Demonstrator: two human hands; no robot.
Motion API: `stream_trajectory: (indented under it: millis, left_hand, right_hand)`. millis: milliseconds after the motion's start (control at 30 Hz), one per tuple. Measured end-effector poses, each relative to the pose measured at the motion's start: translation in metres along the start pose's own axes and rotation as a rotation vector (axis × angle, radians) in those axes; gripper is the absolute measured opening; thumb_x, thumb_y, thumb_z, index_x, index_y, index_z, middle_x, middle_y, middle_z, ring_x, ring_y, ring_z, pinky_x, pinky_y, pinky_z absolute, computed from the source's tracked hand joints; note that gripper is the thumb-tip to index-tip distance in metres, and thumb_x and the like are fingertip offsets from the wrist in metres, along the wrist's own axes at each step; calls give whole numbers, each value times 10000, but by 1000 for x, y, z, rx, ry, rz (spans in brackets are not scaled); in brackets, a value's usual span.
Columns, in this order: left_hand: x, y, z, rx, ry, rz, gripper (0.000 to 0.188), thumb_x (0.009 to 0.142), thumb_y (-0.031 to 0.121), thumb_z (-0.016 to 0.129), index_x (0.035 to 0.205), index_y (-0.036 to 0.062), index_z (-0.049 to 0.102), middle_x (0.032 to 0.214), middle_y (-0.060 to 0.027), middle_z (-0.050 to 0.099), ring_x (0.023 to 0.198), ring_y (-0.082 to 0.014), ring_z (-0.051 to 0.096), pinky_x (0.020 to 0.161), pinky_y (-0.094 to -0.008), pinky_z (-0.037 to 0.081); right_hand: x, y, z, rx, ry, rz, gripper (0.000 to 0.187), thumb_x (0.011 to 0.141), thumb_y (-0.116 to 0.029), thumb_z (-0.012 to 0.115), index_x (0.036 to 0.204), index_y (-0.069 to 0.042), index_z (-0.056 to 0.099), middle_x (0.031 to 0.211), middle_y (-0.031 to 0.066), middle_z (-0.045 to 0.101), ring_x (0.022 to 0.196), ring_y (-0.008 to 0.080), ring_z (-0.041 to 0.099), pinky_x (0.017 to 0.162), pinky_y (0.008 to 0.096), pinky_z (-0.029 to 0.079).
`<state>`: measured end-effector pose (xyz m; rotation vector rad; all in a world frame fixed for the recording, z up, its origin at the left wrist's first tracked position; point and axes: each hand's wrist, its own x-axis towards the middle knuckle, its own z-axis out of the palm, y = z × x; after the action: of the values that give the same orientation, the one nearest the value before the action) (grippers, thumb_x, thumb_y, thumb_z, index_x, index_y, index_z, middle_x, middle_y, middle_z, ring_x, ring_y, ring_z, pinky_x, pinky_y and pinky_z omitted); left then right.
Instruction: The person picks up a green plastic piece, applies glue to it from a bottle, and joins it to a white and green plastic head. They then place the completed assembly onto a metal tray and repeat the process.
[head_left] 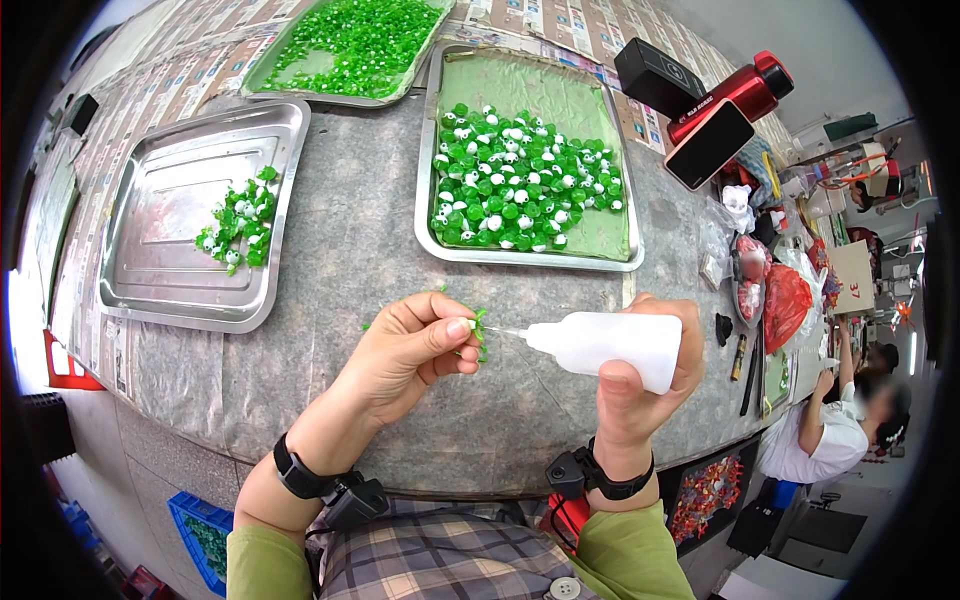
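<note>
My right hand (632,395) is wrapped round a white squeeze bottle (610,343) with a thin needle nozzle (503,331), held on its side and pointing left. Pinched between the thumb and fingers of my left hand (400,350) is a small green-and-white plastic piece (474,324); the fingers hide part of it. The needle tip meets or nearly meets this piece. Several thin green bits (483,350) show beside the fingertips. Beyond my hands, a metal tray (530,256) bears many round green and white beads (520,180).
At left a metal tray (165,220) bears a small heap of green-and-white pieces (240,222). A far tray (300,75) carries small green pieces. A phone (710,145) leans by a red flask (735,95) and black box (660,77). A co-worker (825,440) sits at right.
</note>
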<state>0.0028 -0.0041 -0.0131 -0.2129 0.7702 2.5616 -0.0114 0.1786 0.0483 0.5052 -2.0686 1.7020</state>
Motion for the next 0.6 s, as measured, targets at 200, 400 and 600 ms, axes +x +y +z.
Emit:
stream_trajectory:
  millis: [200,400,600]
  left_hand:
    - [0,0,0,4,-1,-6,83,796,114,549,810,33,533,730,-60,574,628,-113,566,595,-225,494]
    - [-1,0,-1,23,0,-14,99,806,134,539,794,36,530,727,-56,571,623,-109,561,596,-227,490]
    - [-1,1,2,49,25,19,89,790,118,559,808,33,536,734,-52,574,638,-108,563,604,-229,488]
  right_hand:
    - [2,-2,1,32,70,-31,427,612,-322,738,813,-20,512,749,47,518,605,114,499,533,216,394]
    - [2,2,-3,-54,47,-25,439,621,-348,726,807,-24,494,749,38,503,627,110,499,541,214,392]
    - [3,-3,8,-111,217,17,562,632,-527,632,754,-16,434,681,16,369,566,101,371,505,235,291]
